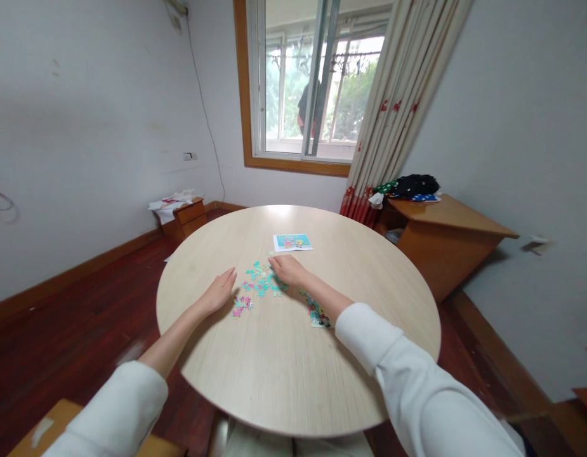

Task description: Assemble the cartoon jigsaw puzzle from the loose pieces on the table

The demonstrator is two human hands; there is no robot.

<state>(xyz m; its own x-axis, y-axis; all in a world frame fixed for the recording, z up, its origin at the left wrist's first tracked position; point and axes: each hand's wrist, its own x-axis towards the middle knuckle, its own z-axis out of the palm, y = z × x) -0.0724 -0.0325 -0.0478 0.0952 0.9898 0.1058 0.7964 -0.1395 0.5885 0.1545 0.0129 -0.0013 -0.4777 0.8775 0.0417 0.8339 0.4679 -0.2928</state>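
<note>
Loose jigsaw puzzle pieces [261, 284], mostly turquoise, are spread over the middle of a round table [259, 368]. A small group of pink pieces [242, 306] lies nearer to me. My left hand [221, 292] rests at the left edge of the pieces, fingers stretched out and holding nothing. Over the far right part of the spread, my right hand [288, 270] is closed in a pinch; a small pale puzzle piece shows at its fingertips. Partly covered by my right forearm is a joined section of puzzle [316, 311]. Beyond my right hand lies a picture sheet [293, 242] with a cartoon scene.
A wooden desk [445, 219] with a heap of dark cloth [414, 185] stands at the right, beside a long curtain [393, 108]. A low cabinet [191, 217] with papers stands at the back left. Past the window, a person [303, 109] is partly visible.
</note>
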